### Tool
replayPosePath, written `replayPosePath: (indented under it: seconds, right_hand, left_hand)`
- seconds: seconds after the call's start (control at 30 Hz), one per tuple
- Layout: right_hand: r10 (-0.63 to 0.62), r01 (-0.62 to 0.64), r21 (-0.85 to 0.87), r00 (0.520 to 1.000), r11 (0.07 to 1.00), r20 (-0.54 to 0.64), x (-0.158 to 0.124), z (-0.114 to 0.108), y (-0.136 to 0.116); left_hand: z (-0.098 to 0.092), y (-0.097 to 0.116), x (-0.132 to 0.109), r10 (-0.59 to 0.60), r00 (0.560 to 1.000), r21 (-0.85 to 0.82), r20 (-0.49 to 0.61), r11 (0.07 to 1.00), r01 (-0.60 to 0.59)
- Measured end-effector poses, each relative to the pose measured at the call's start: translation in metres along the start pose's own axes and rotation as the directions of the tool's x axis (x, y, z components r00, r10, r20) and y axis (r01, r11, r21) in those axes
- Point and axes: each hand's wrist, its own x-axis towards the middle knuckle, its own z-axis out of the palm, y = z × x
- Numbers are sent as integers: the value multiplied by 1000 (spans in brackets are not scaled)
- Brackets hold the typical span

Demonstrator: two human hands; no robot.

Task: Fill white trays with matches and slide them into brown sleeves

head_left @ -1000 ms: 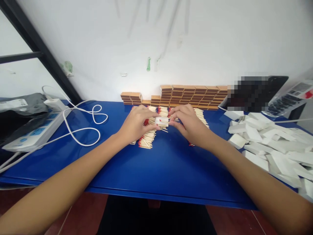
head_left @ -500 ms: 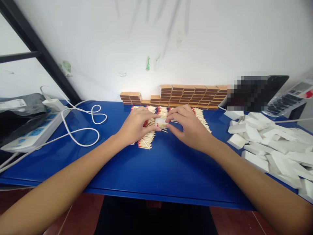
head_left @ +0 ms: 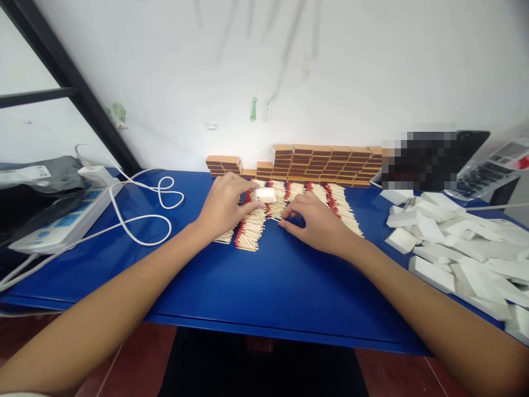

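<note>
My left hand (head_left: 225,204) pinches a small white matchbox tray (head_left: 265,194) by its left end, thumb below and fingers above. The tray is held over the rows of red-headed matches (head_left: 250,229) lying on the blue table. My right hand (head_left: 312,220) is at the near end of a middle row, its thumb and fingertips curled around some loose matches (head_left: 276,214). How many matches are between those fingers cannot be made out. Part of the rows is hidden behind both hands.
Brown matchboxes (head_left: 326,162) are stacked along the wall. A heap of white trays (head_left: 458,231) covers the right side, with a phone-like dark device (head_left: 467,151) and a plastic bottle (head_left: 479,173) behind it. White cables (head_left: 140,242) and a power strip (head_left: 68,220) lie left.
My right hand has let go of the white tray and moved slightly right and down to the matches. My left hand has raised the tray slightly and tilted it.
</note>
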Motion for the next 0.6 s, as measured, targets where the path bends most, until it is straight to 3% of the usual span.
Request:
replayPosePath:
  seconds: [0.23,0.4,0.6]
  right_hand:
    - [11,-10,-5,998,1000,58,1,1,2]
    - [3,-3,-2,994,1000,112,0,-11,8]
    - [-8,10,-37,999,999,40,0,-31,14]
  left_hand:
    - [0,0,0,20,1000,11,-2,1000,-20]
    - [1,-1,0,21,1000,15,17,1000,-22]
    - [2,-1,-1,61,997,0,44,998,-61]
